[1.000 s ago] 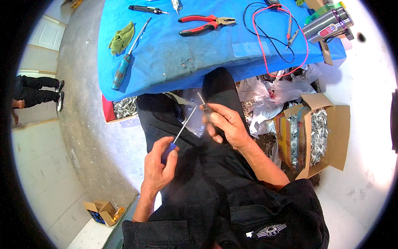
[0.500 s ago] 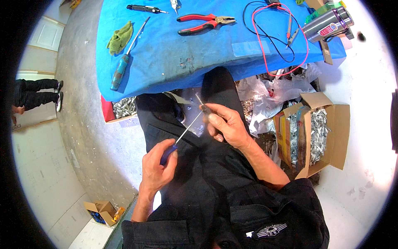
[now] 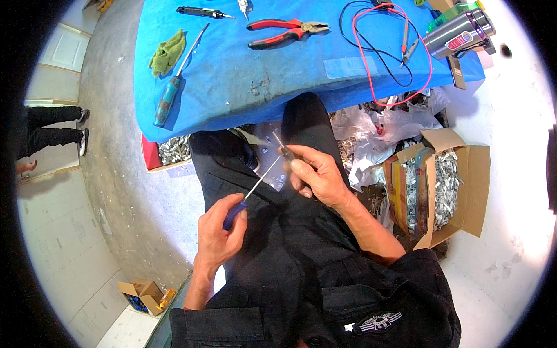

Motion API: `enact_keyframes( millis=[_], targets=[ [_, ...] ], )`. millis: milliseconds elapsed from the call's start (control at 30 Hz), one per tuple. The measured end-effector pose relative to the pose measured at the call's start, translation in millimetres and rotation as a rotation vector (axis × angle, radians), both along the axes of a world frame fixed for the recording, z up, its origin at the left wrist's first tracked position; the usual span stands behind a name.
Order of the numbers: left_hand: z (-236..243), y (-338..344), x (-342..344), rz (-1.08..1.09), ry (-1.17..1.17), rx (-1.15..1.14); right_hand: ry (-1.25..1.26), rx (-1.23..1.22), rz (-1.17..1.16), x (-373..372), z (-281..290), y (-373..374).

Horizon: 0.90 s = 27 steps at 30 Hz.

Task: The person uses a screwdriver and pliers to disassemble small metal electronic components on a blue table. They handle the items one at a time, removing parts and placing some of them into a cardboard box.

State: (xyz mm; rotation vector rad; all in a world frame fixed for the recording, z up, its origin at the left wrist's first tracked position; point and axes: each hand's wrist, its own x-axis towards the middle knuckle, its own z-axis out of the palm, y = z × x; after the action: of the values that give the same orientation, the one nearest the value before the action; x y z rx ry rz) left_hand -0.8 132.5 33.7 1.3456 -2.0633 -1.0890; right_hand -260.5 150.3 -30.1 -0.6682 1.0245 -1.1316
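While the left hand grips the blue-handled screwdriver, fingers clamped on it, its tip has come up against the small metal part pinched in the right hand above the lap, so prying looks underway; beyond, a blue table with pliers, concrete floor

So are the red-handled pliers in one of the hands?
No, the red-handled pliers lie on the blue table, apart from both hands.
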Motion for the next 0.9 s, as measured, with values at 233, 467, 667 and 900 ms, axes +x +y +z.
enact_keyframes(
  millis=[233,467,667,900],
  targets=[
    [1.8,-1.0,-2.4,-0.002,-0.006,-0.031,-0.003,0.0,0.004,0.6,-1.4,0.0],
    [1.0,0.0,-2.1,-0.001,-0.012,-0.036,-0.012,0.007,-0.005,2.1,-2.3,0.1],
    [-0.2,0.5,-1.1,0.007,-0.007,-0.038,-0.004,-0.005,0.006,2.3,-4.1,0.9],
    [0.0,-0.1,-1.9,0.002,0.005,-0.062,0.003,0.002,0.007,2.8,-3.7,0.9]
  ],
)
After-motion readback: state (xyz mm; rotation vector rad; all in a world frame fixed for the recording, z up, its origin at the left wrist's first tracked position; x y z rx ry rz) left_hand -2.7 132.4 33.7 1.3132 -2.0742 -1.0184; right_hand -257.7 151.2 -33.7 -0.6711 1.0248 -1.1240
